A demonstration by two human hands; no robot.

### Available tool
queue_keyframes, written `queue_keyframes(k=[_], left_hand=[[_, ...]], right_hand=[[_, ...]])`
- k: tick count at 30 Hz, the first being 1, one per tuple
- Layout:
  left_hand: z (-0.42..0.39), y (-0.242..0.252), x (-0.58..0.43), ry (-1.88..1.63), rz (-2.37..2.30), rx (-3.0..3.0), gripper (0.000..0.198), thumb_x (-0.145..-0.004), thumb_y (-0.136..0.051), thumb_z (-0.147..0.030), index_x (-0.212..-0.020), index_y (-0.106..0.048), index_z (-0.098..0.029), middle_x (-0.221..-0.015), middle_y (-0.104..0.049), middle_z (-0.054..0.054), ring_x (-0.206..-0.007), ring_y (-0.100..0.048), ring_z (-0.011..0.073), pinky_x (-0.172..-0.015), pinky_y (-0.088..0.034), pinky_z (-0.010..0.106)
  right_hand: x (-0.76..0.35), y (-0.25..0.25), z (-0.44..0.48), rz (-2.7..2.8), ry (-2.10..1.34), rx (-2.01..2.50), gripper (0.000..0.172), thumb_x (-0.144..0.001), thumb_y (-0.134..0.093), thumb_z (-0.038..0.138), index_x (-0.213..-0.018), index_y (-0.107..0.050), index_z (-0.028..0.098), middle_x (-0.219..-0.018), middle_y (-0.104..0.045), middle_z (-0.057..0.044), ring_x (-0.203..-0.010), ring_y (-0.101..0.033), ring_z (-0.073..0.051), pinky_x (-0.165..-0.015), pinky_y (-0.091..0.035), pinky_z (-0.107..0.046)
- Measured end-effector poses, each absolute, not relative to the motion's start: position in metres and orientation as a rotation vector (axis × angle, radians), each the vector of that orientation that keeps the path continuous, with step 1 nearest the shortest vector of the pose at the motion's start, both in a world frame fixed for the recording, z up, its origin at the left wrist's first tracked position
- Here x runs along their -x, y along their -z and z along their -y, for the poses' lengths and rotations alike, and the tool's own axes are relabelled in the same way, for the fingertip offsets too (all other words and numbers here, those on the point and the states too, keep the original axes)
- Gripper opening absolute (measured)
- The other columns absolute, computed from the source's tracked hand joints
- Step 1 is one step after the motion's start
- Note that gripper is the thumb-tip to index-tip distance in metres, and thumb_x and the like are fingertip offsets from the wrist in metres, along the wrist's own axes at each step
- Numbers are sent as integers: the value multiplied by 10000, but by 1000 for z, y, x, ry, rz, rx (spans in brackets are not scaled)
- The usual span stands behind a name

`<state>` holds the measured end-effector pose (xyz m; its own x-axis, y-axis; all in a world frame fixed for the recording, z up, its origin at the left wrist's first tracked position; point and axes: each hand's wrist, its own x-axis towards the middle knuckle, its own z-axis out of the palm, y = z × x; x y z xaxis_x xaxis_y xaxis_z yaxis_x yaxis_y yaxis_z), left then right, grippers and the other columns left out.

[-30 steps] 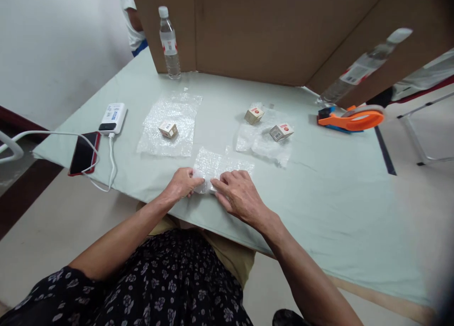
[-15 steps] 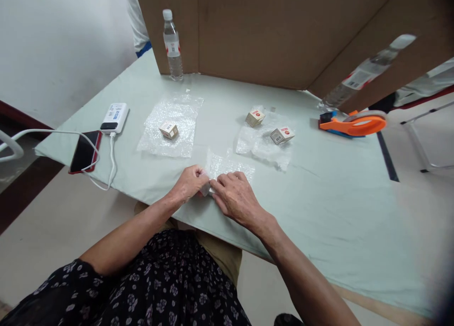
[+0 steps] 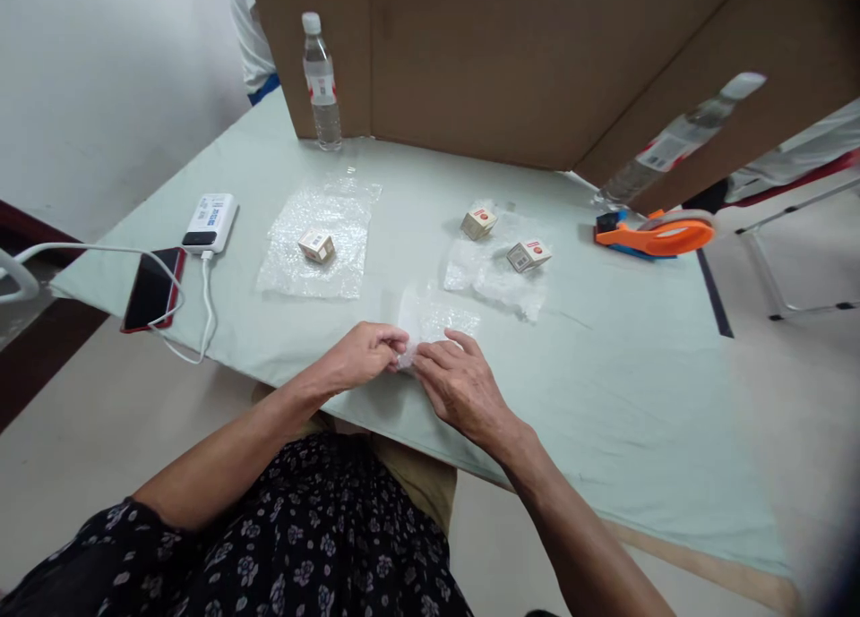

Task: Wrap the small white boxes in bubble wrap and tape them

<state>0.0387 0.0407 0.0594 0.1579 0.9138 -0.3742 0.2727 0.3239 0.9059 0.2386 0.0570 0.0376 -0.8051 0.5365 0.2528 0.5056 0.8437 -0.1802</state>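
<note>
At the table's near edge my left hand (image 3: 366, 355) and my right hand (image 3: 460, 380) meet on a small sheet of bubble wrap (image 3: 434, 317). Both pinch its near end, which is rolled up between the fingers; anything inside the roll is hidden. To the left a small box (image 3: 317, 245) lies on another bubble wrap sheet (image 3: 315, 241). Two more small boxes (image 3: 479, 223) (image 3: 528, 255) rest on crumpled bubble wrap (image 3: 494, 272) to the right.
A white power bank (image 3: 208, 224) and a red phone (image 3: 151, 287) joined by a cable lie at the left edge. An orange tape dispenser (image 3: 655, 234) and two water bottles (image 3: 319, 80) (image 3: 678, 138) stand by the cardboard screen (image 3: 503, 62). A person's sleeve (image 3: 252, 35) shows behind it.
The bubble wrap in front of me has been rolled up further from its left end, so less lies flat. My left hand has shifted right and closed on the roll.
</note>
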Motion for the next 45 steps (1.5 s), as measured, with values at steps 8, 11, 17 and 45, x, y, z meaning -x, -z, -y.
queue_keyframes(k=[8, 11, 17, 45], left_hand=[[-31, -32, -52, -646, -1539, -2226, 200, -898, -513, -114, -946, -700, -171, -1107, -639, 109, -1052, -571, 229, -942, -504, 383], [-31, -33, -52, -571, -1491, -2356, 199, -936, -484, -125, -944, -680, -163, -1069, -652, 103, -1019, -566, 226, -931, -504, 377], [-35, -36, -52, -484, -1423, -2434, 212, -949, -457, -111, -989, -662, -149, -1044, -653, 105, -998, -538, 230, -914, -495, 386], [-25, -37, -66, -290, -1550, -2412, 161, -878, -546, -90, -998, -627, -162, -1075, -607, 105, -1024, -554, 249, -882, -525, 384]], right_hand=[[-246, -41, -54, 2642, -291, 788, 260, -919, -501, 81, -1048, -676, 224, -1095, -758, -36, -996, -671, -204, -1110, -326, -486], [-266, -48, -44, 2474, -330, 890, 189, -938, -556, 166, -1057, -686, 233, -1097, -760, -51, -1080, -665, -234, -1046, -397, -484], [-301, -31, -9, 1795, -678, 1709, 288, -881, -602, 456, -1000, -686, 208, -935, -758, -86, -738, -679, -218, -701, -543, -382], [-218, -10, -30, 1625, -496, 1867, 346, -820, -528, 335, -1109, -632, 177, -668, -629, -6, -642, -595, -205, -685, -448, -330]])
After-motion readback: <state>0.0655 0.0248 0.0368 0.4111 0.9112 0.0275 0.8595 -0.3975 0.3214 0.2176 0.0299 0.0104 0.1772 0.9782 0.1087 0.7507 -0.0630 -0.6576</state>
